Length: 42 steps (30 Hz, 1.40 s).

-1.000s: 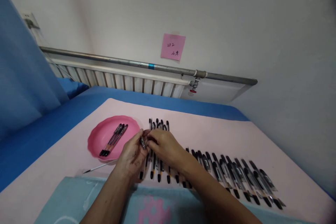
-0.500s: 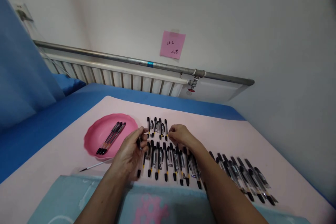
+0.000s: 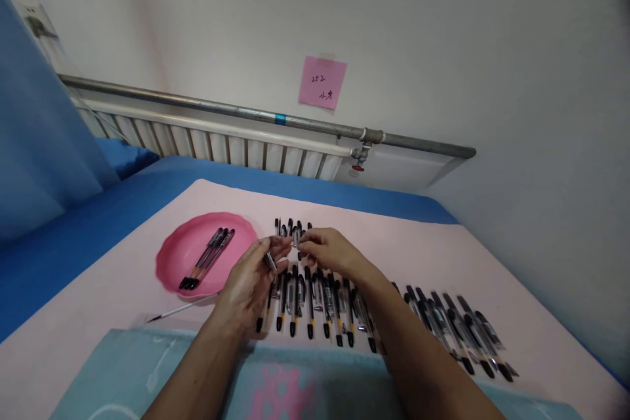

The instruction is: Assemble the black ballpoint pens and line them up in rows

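My left hand (image 3: 251,279) is curled, palm turned inward, around a small shiny pen part (image 3: 270,262), dark and clear like a cap. Close to its fingertips, my right hand (image 3: 327,251) has thumb and fingers pinched together; whatever is between them is too small to make out. Both hands hover over the upper row of pens (image 3: 290,224), covering part of it. Below them lies a longer row of black-ended pens (image 3: 310,302) with loose clear caps and small parts among them; my right forearm hides its right end.
At the left, a pink scalloped dish (image 3: 170,243) holds three assembled pens (image 3: 209,257). A thin white brush-like stick (image 3: 182,308) lies before it. More pens (image 3: 457,331) spread at the right. A light-blue cloth (image 3: 128,367) covers the near edge; a radiator (image 3: 221,147) stands behind.
My right hand has moved left and slightly down over the upper pens, nearer my left hand. My left fingers have stretched toward it, showing more of the small pen part.
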### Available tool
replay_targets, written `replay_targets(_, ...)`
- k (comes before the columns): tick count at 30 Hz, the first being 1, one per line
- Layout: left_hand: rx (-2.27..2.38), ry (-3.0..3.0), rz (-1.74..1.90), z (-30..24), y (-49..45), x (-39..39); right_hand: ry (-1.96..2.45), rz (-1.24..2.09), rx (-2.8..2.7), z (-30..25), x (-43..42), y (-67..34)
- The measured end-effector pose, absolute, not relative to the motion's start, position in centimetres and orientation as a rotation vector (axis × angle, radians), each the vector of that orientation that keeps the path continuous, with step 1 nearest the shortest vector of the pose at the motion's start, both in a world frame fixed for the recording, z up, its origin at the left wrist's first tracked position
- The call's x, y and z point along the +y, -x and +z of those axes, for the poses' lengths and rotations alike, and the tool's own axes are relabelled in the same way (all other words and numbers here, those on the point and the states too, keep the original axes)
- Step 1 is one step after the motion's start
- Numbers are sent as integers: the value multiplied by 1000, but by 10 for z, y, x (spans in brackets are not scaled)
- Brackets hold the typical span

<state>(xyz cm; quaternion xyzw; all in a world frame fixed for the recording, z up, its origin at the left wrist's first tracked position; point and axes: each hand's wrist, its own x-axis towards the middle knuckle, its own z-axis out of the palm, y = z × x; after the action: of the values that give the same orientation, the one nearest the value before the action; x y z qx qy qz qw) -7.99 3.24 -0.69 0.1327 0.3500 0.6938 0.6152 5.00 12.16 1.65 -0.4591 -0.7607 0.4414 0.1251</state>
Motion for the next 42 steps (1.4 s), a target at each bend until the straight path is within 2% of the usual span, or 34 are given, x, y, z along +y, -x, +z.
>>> replay_targets(1,771,-319,1629,-7,79,33,1177,1422,-2206,22,112,-44)
replay_targets(3,714,-333,1684,-9,77,34,936,1494,-2180,27,94,-33)
replay_targets(9,681,-352,1738,-12,71,36,845,1456,-2029,20,78,-16)
replay_targets(13,793,-322,1677,-4,78,33,1120,1349,-2023,15,103,-31)
replay_targets(17,948,-327,1747,3,94,30,1632,870,-2032,1,141,-57)
replay_targets(23,997,-322,1732,0,99,30,1771,742,-2061,-29,164,-70)
replay_targets(32,996,-352,1734,1,103,28,1759,716,-2213,-20,163,-74)
replay_targets(42,970,-324,1759,2,111,27,1866,979,-2436,4,147,-83)
